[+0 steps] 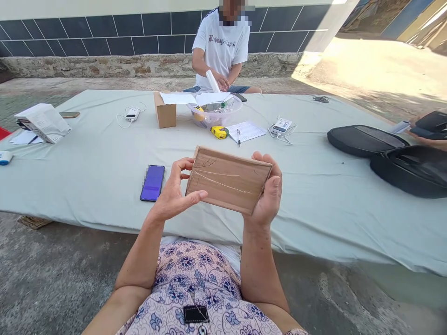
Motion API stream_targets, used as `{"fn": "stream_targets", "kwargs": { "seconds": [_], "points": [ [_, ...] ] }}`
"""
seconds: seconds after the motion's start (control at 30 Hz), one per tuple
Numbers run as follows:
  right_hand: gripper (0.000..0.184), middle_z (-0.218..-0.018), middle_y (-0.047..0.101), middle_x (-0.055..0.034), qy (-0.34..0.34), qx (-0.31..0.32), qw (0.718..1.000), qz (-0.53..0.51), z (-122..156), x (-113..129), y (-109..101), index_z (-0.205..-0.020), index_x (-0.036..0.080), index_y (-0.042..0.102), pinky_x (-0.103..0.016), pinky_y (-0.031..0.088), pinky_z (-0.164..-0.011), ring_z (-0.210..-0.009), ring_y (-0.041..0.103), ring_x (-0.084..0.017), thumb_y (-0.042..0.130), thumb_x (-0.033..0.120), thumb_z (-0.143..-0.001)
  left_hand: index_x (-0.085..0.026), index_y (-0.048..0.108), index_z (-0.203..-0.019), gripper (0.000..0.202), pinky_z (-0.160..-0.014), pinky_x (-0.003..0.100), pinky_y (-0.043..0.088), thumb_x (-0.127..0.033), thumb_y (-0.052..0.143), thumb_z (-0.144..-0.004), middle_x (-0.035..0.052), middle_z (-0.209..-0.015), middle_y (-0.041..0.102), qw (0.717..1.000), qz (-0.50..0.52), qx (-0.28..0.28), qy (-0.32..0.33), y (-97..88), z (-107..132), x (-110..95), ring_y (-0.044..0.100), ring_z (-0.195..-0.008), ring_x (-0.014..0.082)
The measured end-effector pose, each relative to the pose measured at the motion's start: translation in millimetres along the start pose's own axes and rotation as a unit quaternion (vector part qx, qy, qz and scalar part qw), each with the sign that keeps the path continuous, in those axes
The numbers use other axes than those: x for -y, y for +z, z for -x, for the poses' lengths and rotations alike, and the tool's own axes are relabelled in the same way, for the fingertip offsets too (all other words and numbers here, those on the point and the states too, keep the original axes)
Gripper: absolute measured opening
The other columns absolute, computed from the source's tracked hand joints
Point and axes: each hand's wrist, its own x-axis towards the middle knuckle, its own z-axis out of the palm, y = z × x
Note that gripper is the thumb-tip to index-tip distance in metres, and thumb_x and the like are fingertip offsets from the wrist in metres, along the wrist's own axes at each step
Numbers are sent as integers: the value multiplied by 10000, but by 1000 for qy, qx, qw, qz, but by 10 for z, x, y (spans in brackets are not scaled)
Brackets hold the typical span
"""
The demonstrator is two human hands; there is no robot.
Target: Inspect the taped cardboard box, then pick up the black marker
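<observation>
A brown cardboard box, shallow and rectangular, is held up above the near part of the table, tilted so its broad face shows. Pale scratch-like lines run across that face. My left hand grips its left end, thumb along the lower edge and fingers at the far side. Around the right end wraps my right hand, thumb near the corner and fingers partly hidden behind. On the cloth left of my left hand lies a phone with a lit blue-purple screen.
Beyond the box stand a plastic basin, a small carton, a yellow tape measure, and a pen on paper. An open black case lies right. A person sits opposite; another person's hand shows at right.
</observation>
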Motion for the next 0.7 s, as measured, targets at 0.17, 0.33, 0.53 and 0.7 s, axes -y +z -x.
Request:
{"fn": "stream_targets", "kwargs": {
  "seconds": [0.17, 0.33, 0.53, 0.7],
  "points": [
    [413, -1381, 695, -17, -7, 12, 1000, 23, 6, -30, 22, -1251, 325, 736, -462, 495, -1143, -1341, 606, -266, 544, 593, -1001, -269, 477, -1172, 558, -1037, 425, 432, -496, 801, -778, 111, -1473, 504, 1000, 15, -17, -18, -33, -13, -14, 512, -1330, 286],
    [422, -1414, 688, -19, -5, 23, 999, 45, 19, -60, 3, -1274, 318, 721, -483, 497, -1147, -1343, 609, -272, 514, 582, -1018, -258, 516, -1115, 490, -997, 395, 452, -498, 786, -784, 98, -1404, 548, 998, 31, -41, -33, -63, -1, -15, 531, -1291, 283],
    [379, -1443, 688, -7, -12, 48, 998, 49, 19, -68, -15, -1268, 324, 729, -535, 414, -1234, -1410, 577, -289, 554, 538, -1009, -265, 531, -1175, 524, -922, 366, 484, -549, 765, -803, 86, -1292, 580, 995, 42, -74, -57, -46, 5, -32, 566, -1164, 249],
    [311, -1420, 709, 9, -60, 92, 993, 50, 3, -67, -40, -1231, 350, 752, -571, 350, -1276, -1459, 547, -295, 585, 479, -1002, -263, 516, -1257, 582, -895, 353, 489, -641, 696, -852, 91, -1253, 581, 991, 45, -104, -75, 8, -11, -58, 568, -1127, 233]
  ]
}}
